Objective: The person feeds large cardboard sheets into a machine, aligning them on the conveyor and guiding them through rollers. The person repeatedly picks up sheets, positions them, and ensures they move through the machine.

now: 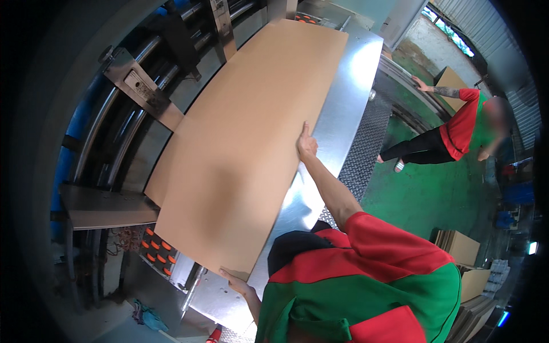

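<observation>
A large brown cardboard sheet (246, 126) lies slantwise on a shiny metal feed table (349, 97). Another cardboard layer (157, 183) shows along its far left edge, slightly offset. My right hand (307, 144) grips the sheet's long near edge, thumb up on the board and the other fingers mostly hidden. At the near corner my left hand (237, 282) holds the short end, with a finger stretched along the edge and the rest partly hidden.
Machine rollers and a metal bracket (140, 86) border the far left. Orange rollers (157, 251) sit by the sheet's lower end. Across the green floor (400, 194), a person (457, 126) in red and green touches a rail. Cardboard stacks (457, 248) stand at right.
</observation>
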`<action>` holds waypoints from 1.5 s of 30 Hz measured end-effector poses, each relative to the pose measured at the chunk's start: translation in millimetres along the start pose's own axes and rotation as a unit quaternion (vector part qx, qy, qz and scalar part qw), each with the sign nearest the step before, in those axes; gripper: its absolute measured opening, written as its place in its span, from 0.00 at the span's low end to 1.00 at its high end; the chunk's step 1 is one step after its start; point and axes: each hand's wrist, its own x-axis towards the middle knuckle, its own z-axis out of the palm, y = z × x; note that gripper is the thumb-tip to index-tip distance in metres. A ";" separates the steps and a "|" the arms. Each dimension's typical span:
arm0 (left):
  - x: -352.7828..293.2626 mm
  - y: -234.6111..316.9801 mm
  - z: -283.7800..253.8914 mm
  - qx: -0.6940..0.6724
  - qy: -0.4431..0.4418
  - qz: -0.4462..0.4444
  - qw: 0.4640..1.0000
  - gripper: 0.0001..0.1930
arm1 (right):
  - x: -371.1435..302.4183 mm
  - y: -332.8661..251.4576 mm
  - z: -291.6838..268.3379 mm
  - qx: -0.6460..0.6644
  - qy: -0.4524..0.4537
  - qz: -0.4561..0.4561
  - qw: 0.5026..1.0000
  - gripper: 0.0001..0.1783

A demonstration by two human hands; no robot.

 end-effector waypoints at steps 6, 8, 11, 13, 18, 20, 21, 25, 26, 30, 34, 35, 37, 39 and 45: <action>-12.6 18.0 15.8 0.032 0.009 -0.036 0.999 0.50 | 2.2 -23.5 3.4 0.004 -0.019 -0.015 1.000 0.58; -11.1 20.7 18.0 0.006 0.004 -0.045 0.999 0.49 | 3.3 -29.4 7.9 -0.001 -0.014 -0.021 1.000 0.57; -3.2 24.9 20.6 -0.062 -0.025 -0.049 0.997 0.47 | 5.8 -36.5 15.9 -0.007 -0.011 -0.030 0.999 0.56; 4.2 26.9 20.6 -0.098 -0.070 -0.042 0.992 0.45 | 7.0 -39.5 19.9 -0.012 -0.014 -0.039 0.999 0.56; 23.0 30.2 16.0 -0.189 -0.167 -0.042 0.967 0.36 | 2.5 -45.9 21.0 -0.028 -0.003 -0.030 0.999 0.55; 30.9 32.9 14.5 -0.214 -0.199 -0.042 0.955 0.33 | 0.0 -47.0 18.9 -0.009 -0.019 -0.043 0.999 0.55; 33.9 34.3 14.1 -0.219 -0.208 -0.046 0.952 0.32 | -0.7 -47.3 18.1 -0.004 -0.021 -0.043 0.999 0.55; 40.1 37.8 11.7 -0.243 -0.229 -0.055 0.941 0.29 | 1.9 -46.0 22.4 0.016 -0.022 -0.036 0.999 0.55; 39.8 38.2 11.1 -0.244 -0.221 -0.053 0.943 0.29 | 4.3 -45.3 25.2 0.022 -0.022 -0.036 0.999 0.54; 33.2 41.9 12.5 -0.260 -0.225 -0.027 0.939 0.28 | 18.2 -38.1 31.4 0.089 -0.022 -0.065 0.994 0.51; 18.8 67.5 17.2 -0.259 -0.237 0.029 0.936 0.30 | 24.5 -32.0 24.8 0.197 -0.093 -0.097 0.971 0.50; 14.3 79.8 15.3 -0.232 -0.211 0.003 0.950 0.30 | 23.4 -32.7 23.6 0.200 -0.091 -0.102 0.970 0.50; 3.8 104.7 13.3 -0.217 -0.196 0.010 0.956 0.29 | 18.6 -36.2 24.3 0.191 -0.066 -0.076 0.976 0.49; -7.5 127.1 7.1 -0.207 -0.184 0.028 0.960 0.30 | 16.1 -44.4 28.5 0.225 -0.069 -0.046 0.971 0.49; 22.2 180.2 17.7 -0.195 -0.173 0.041 0.964 0.29 | 21.6 -85.4 63.3 0.295 -0.081 -0.037 0.951 0.45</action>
